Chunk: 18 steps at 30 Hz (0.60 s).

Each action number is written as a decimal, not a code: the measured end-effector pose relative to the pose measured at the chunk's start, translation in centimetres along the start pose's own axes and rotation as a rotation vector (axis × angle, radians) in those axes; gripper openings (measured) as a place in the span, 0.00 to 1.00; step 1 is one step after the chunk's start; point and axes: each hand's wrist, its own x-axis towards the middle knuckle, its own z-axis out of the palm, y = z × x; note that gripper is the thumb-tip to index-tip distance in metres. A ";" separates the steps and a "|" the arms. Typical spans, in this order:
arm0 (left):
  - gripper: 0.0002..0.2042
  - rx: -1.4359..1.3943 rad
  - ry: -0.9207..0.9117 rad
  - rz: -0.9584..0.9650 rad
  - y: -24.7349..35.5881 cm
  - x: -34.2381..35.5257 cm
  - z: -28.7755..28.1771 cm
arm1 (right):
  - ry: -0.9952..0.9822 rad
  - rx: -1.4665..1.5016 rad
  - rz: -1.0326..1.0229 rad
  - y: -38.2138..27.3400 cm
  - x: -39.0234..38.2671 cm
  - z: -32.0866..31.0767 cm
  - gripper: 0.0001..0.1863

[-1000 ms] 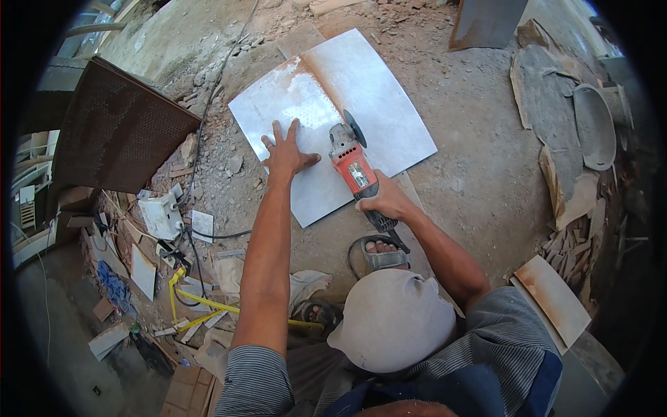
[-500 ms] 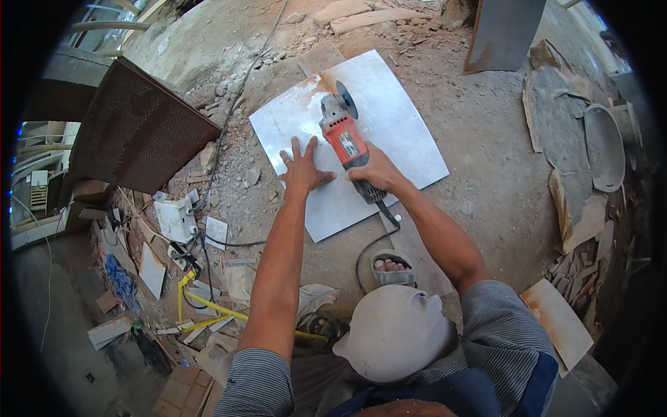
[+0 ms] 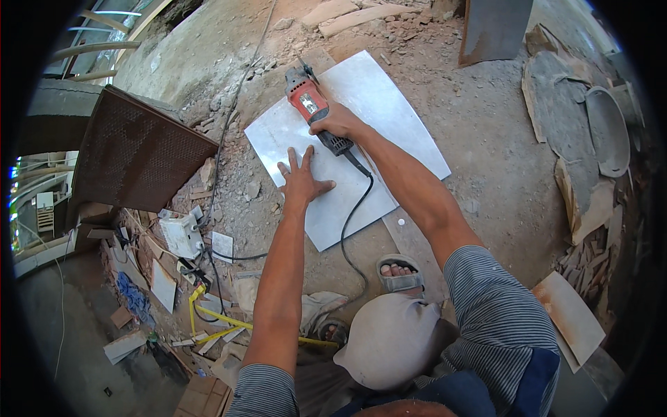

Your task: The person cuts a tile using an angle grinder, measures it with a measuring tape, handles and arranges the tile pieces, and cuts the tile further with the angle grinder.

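My right hand (image 3: 338, 121) grips a red and black angle grinder (image 3: 306, 99) around its body. The grinder lies over the upper left part of a large white tile (image 3: 389, 104); its disc, seen nearly edge-on, is by the tile's far edge. Whether the disc touches the tile I cannot tell. A thin brownish line shows on the tile beside the grinder's rear end. My left hand (image 3: 301, 183) lies on the tile's left part with its fingers spread. From the grinder a black cord (image 3: 344, 233) curves down toward my sandalled foot (image 3: 401, 272).
At left are a brown perforated panel (image 3: 142, 153), a white electrical box (image 3: 182, 236) with cables, and a yellow folding frame (image 3: 194, 306). Rubble and broken tile pieces are strewn around. A grey oval basin (image 3: 607, 132) stands at right, a tile piece (image 3: 571, 320) below it.
My right hand has carried the grinder up and left, from the tile's middle to near its far edge. My left hand stays spread on the tile.
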 end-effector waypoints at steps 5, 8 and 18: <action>0.52 -0.002 0.005 0.002 -0.1 0.1 0.0 | -0.011 0.050 0.000 -0.2 -0.1 0.0 0.30; 0.52 0.004 0.013 0.009 -0.1 0.2 0.1 | -0.011 0.056 0.004 0.0 0.0 0.0 0.30; 0.52 0.002 0.010 0.006 0.0 0.1 0.1 | -0.026 0.021 0.005 1.5 1.0 0.7 0.33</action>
